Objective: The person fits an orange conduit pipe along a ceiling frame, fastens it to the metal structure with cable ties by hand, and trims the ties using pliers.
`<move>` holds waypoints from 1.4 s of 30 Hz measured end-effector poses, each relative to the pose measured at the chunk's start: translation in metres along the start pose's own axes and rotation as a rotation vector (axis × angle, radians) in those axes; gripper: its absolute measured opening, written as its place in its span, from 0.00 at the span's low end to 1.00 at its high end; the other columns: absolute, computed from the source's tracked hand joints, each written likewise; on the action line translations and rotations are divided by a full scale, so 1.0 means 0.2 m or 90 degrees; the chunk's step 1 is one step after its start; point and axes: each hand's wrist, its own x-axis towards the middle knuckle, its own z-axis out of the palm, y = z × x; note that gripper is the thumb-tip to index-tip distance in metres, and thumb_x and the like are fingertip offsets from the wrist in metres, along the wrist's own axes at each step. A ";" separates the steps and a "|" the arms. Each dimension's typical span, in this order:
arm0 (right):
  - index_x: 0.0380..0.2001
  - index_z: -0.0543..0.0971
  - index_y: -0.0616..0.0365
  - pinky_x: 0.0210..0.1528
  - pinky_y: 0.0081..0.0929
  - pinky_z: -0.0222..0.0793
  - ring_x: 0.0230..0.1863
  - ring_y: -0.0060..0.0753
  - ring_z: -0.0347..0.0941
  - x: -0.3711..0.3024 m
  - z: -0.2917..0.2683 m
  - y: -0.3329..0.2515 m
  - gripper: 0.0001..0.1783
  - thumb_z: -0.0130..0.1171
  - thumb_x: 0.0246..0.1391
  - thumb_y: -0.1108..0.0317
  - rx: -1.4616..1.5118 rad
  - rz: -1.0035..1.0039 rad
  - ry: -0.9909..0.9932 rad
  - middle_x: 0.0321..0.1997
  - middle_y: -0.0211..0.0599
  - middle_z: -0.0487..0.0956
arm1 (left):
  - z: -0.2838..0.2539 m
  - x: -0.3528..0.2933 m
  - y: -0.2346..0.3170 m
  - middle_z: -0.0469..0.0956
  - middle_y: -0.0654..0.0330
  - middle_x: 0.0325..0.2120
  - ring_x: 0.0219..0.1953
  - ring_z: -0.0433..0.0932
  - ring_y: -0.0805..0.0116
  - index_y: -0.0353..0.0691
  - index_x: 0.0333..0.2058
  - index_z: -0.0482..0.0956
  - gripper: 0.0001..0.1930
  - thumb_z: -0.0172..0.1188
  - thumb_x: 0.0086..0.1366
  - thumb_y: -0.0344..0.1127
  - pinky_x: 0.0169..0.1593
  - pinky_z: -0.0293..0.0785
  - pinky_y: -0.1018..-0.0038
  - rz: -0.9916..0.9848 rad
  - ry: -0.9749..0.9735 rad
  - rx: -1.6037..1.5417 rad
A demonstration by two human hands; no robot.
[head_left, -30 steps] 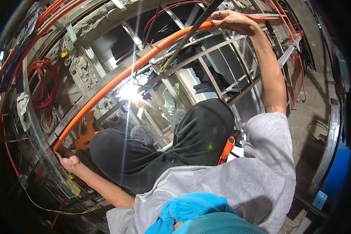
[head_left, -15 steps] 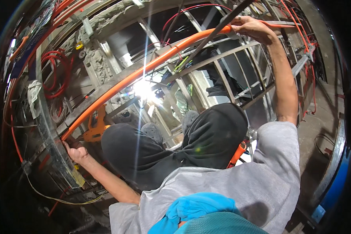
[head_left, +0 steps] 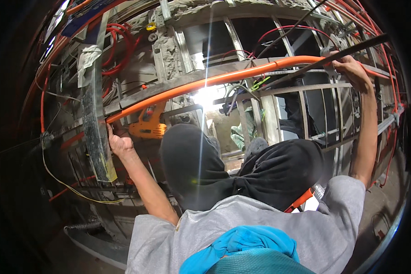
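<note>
A long orange pipe [head_left: 205, 84] stretches across in front of me, bending slightly downward toward its right end. Its left end meets my left hand [head_left: 121, 142], whose fingers are curled up against it from below, partly hidden. Beyond my knees on the right, my right hand [head_left: 353, 73] grips the pipe's other end, beside a dark diagonal bar [head_left: 301, 69] that crosses over it. Just under the pipe, close to my left hand, rests an orange cordless power tool [head_left: 147, 126].
Metal framing [head_left: 301, 114] spans the space before my knees, with a bright light [head_left: 211, 97] shining through it. Coiled red tubing [head_left: 121, 48] hangs at the upper left. A grey upright beam [head_left: 93, 118] stands beside my left hand. A yellow tape roll [head_left: 151, 27] sits at the back.
The view has turned, so everything appears shifted right and the pipe runs more level. Both hands stay at the pipe's two ends.
</note>
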 end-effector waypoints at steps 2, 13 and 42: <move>0.53 0.80 0.60 0.39 0.17 0.60 0.34 0.12 0.63 0.02 -0.01 0.03 0.21 0.66 0.58 0.65 0.013 0.022 0.031 0.38 0.23 0.80 | 0.01 0.00 -0.02 0.80 0.48 0.51 0.54 0.79 0.56 0.29 0.55 0.75 0.18 0.62 0.69 0.28 0.63 0.78 0.64 0.008 -0.007 -0.005; 0.37 0.77 0.54 0.27 0.18 0.52 0.25 0.14 0.57 0.05 -0.05 0.03 0.07 0.58 0.53 0.69 0.006 0.036 0.013 0.26 0.18 0.65 | 0.04 -0.06 -0.03 0.79 0.57 0.54 0.56 0.77 0.61 0.39 0.55 0.79 0.17 0.64 0.69 0.35 0.65 0.71 0.61 -0.013 -0.062 0.045; 0.54 0.80 0.61 0.34 0.19 0.63 0.31 0.17 0.66 0.00 0.02 -0.05 0.20 0.59 0.67 0.58 -0.280 0.086 0.064 0.32 0.21 0.74 | 0.03 0.02 0.00 0.71 0.58 0.66 0.67 0.67 0.67 0.33 0.66 0.68 0.24 0.39 0.78 0.38 0.74 0.56 0.66 -0.136 0.090 0.106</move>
